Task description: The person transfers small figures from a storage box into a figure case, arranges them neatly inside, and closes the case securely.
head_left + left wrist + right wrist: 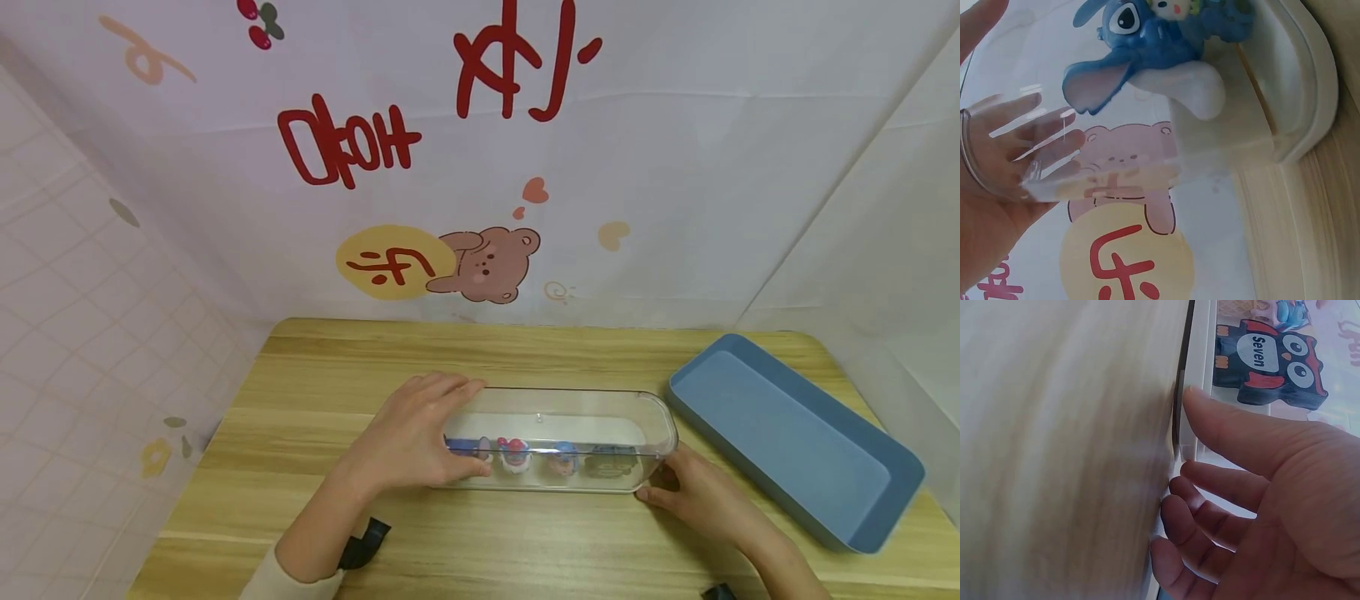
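A long clear plastic display box with a white base lies crosswise on the table. Small figurines show through its wall: a blue big-eared figure near the left end, one with a pink-red top, and a black-and-red owl marked "Seven" near the right end. My left hand grips the left end, fingers over the far side and thumb along the near side. At the right end my right hand holds the base's edge, thumb on the rim and fingers bent along it.
A blue-grey rectangular tray stands slanted at the right, close to the box's right end. The wooden table meets a white cloth wall behind. Black wrist gear sits by the left forearm.
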Demonstrator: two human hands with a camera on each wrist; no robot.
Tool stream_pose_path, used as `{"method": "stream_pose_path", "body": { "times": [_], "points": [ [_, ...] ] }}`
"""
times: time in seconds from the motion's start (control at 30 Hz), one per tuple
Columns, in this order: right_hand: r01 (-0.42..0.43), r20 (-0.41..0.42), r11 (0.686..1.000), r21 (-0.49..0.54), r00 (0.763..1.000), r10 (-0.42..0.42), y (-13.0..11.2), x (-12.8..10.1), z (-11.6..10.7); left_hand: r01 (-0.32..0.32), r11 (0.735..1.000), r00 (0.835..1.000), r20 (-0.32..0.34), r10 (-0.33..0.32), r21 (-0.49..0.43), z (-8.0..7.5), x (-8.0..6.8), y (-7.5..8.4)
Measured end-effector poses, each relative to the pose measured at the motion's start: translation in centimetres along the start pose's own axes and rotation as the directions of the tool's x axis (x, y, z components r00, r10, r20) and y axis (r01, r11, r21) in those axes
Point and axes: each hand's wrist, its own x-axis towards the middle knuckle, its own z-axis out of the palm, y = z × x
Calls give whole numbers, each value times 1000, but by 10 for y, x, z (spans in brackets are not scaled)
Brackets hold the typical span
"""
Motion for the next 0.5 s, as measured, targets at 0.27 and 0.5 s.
{"method": "stream_pose_path", "body": {
  "times": [0.27,0.5],
  "points": [
    [17,-9,999,46,1000,-17,-3,1,-3,20,999,999,-28,-21,-39,-6,-12,-7],
    [7,-11,996,87,1000,-6,-4,0,-15,69,997,996,-47,-71,-42,-13,-23,-23]
  ]
}}
